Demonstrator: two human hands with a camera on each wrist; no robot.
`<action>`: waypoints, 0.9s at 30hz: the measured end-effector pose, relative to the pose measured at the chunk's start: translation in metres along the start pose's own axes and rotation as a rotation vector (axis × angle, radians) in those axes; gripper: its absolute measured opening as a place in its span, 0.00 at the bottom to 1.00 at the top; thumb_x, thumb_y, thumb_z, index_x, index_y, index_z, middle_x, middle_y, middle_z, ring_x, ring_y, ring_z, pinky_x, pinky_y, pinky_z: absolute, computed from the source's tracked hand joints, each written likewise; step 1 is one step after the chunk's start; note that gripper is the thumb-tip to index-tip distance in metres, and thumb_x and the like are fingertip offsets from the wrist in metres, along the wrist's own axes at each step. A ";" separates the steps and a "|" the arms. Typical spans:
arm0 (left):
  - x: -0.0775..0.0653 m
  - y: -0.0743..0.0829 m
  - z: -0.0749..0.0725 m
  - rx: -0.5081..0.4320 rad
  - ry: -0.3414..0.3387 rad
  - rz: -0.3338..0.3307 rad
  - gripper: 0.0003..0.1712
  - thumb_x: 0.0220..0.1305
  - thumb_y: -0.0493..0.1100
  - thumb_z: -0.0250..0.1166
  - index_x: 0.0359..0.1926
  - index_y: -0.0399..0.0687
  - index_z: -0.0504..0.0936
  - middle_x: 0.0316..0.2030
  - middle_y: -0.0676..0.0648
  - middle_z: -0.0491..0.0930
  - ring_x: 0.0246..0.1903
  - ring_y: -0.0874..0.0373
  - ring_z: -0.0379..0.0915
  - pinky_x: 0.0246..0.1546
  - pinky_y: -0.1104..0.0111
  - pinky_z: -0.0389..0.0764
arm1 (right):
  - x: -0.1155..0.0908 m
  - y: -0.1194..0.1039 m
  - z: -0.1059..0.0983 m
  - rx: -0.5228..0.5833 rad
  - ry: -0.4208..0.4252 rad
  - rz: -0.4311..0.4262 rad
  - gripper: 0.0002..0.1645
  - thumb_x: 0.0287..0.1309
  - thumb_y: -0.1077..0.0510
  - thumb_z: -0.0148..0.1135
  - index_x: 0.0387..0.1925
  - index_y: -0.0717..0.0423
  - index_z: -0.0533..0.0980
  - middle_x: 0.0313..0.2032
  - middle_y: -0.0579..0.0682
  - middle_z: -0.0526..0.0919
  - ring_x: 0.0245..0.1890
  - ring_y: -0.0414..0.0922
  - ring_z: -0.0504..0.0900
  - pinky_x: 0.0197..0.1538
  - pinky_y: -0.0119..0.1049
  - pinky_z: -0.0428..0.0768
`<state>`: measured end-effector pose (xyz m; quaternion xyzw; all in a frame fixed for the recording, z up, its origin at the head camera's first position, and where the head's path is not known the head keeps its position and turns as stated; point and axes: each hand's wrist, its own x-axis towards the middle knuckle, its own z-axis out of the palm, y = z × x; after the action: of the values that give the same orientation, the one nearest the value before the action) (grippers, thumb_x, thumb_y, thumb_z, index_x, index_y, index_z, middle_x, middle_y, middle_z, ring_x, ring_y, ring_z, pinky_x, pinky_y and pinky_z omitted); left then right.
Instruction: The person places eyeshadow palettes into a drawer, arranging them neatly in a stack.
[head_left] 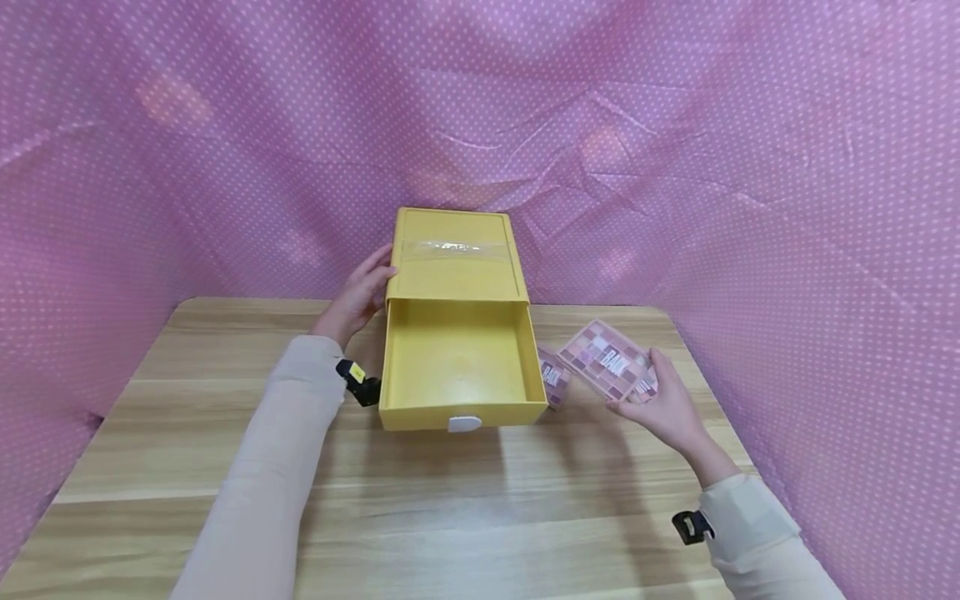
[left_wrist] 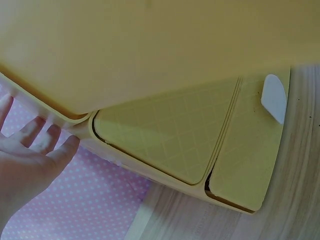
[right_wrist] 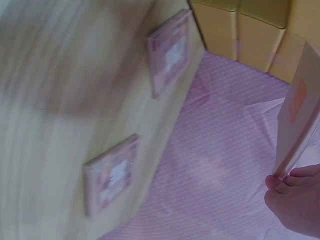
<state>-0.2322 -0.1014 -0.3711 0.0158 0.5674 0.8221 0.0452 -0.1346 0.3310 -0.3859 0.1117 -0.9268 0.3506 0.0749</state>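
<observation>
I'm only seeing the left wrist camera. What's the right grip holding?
Observer: The right grip holds an eyeshadow palette.

Child: Ooh! Is there anything inside the big yellow top drawer?

Observer: No, the head view shows that yellow top drawer empty.

Child: Are there any more palettes?

Observer: Yes, the right wrist view shows two others lying on the wood-grain table: a nearer palette by the yellow box and a farther palette.

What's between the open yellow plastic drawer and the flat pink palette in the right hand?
In the head view, another flat pink palette shows between them, on the wood-grain table.
</observation>
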 end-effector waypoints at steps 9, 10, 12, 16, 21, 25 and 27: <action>0.001 -0.001 0.000 -0.010 -0.003 0.001 0.34 0.60 0.35 0.49 0.66 0.51 0.48 0.64 0.49 0.48 0.58 0.53 0.53 0.49 0.68 0.66 | 0.006 -0.026 -0.012 -0.006 -0.044 -0.020 0.62 0.28 0.47 0.73 0.62 0.64 0.48 0.55 0.62 0.60 0.51 0.59 0.62 0.50 0.56 0.62; 0.001 -0.001 0.000 -0.007 -0.002 0.001 0.34 0.60 0.35 0.49 0.65 0.51 0.48 0.64 0.49 0.48 0.58 0.53 0.53 0.49 0.68 0.66 | 0.007 -0.030 -0.012 -0.002 -0.043 -0.037 0.61 0.28 0.48 0.73 0.61 0.63 0.49 0.54 0.60 0.60 0.50 0.58 0.63 0.49 0.56 0.63; 0.001 -0.001 0.000 -0.004 0.000 0.001 0.34 0.60 0.35 0.49 0.65 0.51 0.48 0.64 0.49 0.48 0.58 0.54 0.53 0.49 0.67 0.66 | 0.009 -0.037 -0.013 0.004 -0.040 -0.076 0.57 0.27 0.49 0.73 0.59 0.61 0.54 0.51 0.57 0.63 0.45 0.54 0.66 0.45 0.53 0.67; 0.001 -0.001 -0.001 0.000 -0.006 0.001 0.34 0.60 0.36 0.50 0.65 0.52 0.48 0.64 0.49 0.48 0.57 0.53 0.53 0.52 0.66 0.64 | 0.014 -0.053 -0.013 0.021 -0.051 -0.126 0.55 0.26 0.51 0.74 0.58 0.60 0.56 0.49 0.55 0.64 0.42 0.52 0.67 0.44 0.50 0.68; 0.000 -0.001 -0.001 0.002 -0.013 -0.004 0.34 0.60 0.37 0.50 0.66 0.52 0.48 0.64 0.49 0.48 0.58 0.53 0.53 0.53 0.64 0.62 | 0.020 -0.071 -0.010 0.041 -0.105 -0.144 0.63 0.24 0.51 0.74 0.62 0.63 0.49 0.58 0.59 0.58 0.57 0.55 0.55 0.56 0.54 0.55; 0.000 -0.001 -0.001 -0.006 -0.017 -0.005 0.34 0.60 0.37 0.50 0.65 0.53 0.48 0.64 0.49 0.48 0.58 0.53 0.52 0.53 0.65 0.62 | 0.023 -0.086 -0.006 0.045 -0.165 -0.153 0.65 0.24 0.50 0.75 0.64 0.60 0.47 0.61 0.58 0.54 0.60 0.54 0.51 0.57 0.54 0.52; 0.000 -0.002 -0.001 -0.005 -0.012 -0.002 0.34 0.60 0.37 0.50 0.65 0.53 0.49 0.64 0.49 0.49 0.58 0.53 0.53 0.52 0.65 0.63 | 0.024 -0.092 -0.002 0.037 -0.190 -0.166 0.67 0.23 0.50 0.75 0.64 0.59 0.46 0.62 0.57 0.52 0.61 0.53 0.49 0.58 0.54 0.51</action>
<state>-0.2320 -0.1019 -0.3730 0.0201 0.5652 0.8232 0.0494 -0.1339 0.2617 -0.3207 0.2221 -0.9107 0.3481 0.0136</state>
